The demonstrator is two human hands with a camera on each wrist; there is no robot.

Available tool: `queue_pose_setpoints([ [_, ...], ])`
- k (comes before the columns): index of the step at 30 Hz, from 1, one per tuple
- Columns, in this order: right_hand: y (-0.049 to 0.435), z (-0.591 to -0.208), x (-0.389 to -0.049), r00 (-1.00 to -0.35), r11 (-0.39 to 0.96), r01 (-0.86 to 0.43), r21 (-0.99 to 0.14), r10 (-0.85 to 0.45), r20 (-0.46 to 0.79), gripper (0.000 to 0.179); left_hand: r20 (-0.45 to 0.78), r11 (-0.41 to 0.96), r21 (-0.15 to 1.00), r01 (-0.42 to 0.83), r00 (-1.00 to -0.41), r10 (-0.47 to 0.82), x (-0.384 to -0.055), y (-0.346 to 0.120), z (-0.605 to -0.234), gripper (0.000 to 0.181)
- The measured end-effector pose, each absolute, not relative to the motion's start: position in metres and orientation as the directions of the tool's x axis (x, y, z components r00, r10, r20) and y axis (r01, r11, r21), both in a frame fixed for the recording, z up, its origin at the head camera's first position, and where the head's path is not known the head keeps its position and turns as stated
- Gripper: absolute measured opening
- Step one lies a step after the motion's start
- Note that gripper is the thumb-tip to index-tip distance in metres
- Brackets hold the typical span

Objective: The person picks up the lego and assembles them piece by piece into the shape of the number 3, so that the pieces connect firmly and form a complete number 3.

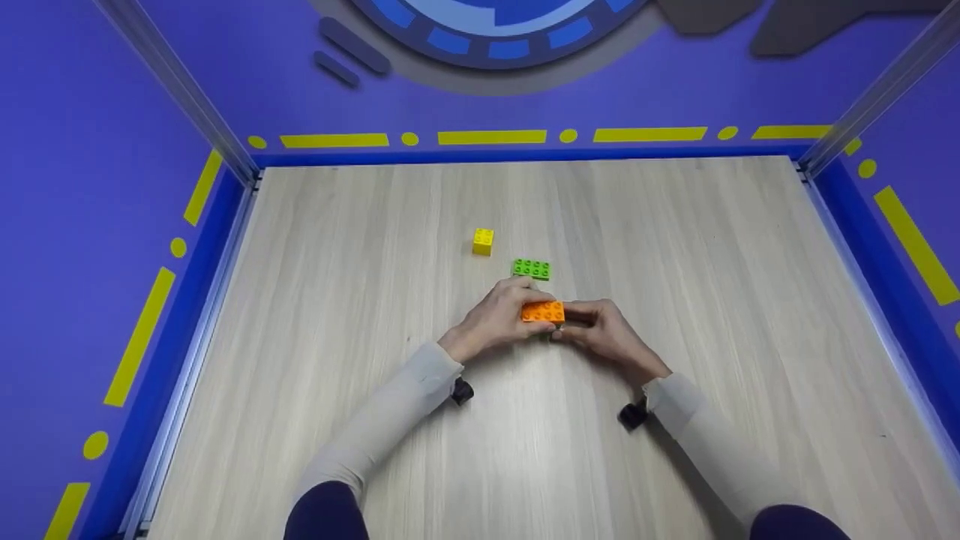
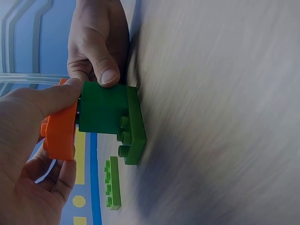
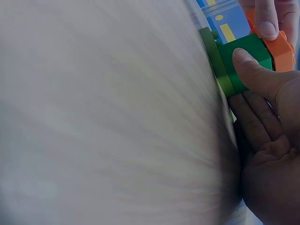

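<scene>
My left hand point(image 1: 495, 315) grips an orange toy brick point(image 1: 544, 312) between thumb and fingers. Under it stands a dark green block point(image 2: 103, 108), which my right hand point(image 1: 609, 331) holds with its thumb on one side and fingers on the other. The block sits on a flat green brick point(image 2: 137, 126) whose studs stick out past it at one end. In the left wrist view the orange brick lies slightly tilted on the block, with a narrow gap between them; whether its studs are engaged cannot be told.
Just beyond my left hand lies a separate light green studded brick point(image 1: 532, 268). A yellow brick point(image 1: 483, 241) stands farther back and to the left. The wood-patterned tabletop point(image 1: 360, 247) is bounded by blue panels point(image 1: 480, 112) at the back and sides.
</scene>
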State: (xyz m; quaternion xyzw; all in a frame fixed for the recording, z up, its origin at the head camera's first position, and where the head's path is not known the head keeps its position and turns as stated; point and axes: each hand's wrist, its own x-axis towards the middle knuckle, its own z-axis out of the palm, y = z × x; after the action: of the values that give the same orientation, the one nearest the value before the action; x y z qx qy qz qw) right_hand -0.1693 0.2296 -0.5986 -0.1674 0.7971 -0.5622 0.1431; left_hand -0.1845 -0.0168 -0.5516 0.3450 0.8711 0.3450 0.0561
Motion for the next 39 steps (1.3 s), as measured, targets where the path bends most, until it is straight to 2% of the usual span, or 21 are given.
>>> queue_pose_setpoints([
  [28,0.2316,-0.5989,-0.169,-0.903,0.328,-0.102,-0.939,-0.426,-0.051,0.048,0.177,0.522,0.596,0.61,-0.734,0.656,-0.1828,-0.0149,-0.5478,0.039],
  [39,0.2305,-0.5995,-0.1693,-0.902,0.321,-0.095,-0.942,-0.429,-0.055,0.048,0.147,0.55,0.565,0.615,-0.731,0.666,-0.1843,-0.0139,-0.5464,0.04],
])
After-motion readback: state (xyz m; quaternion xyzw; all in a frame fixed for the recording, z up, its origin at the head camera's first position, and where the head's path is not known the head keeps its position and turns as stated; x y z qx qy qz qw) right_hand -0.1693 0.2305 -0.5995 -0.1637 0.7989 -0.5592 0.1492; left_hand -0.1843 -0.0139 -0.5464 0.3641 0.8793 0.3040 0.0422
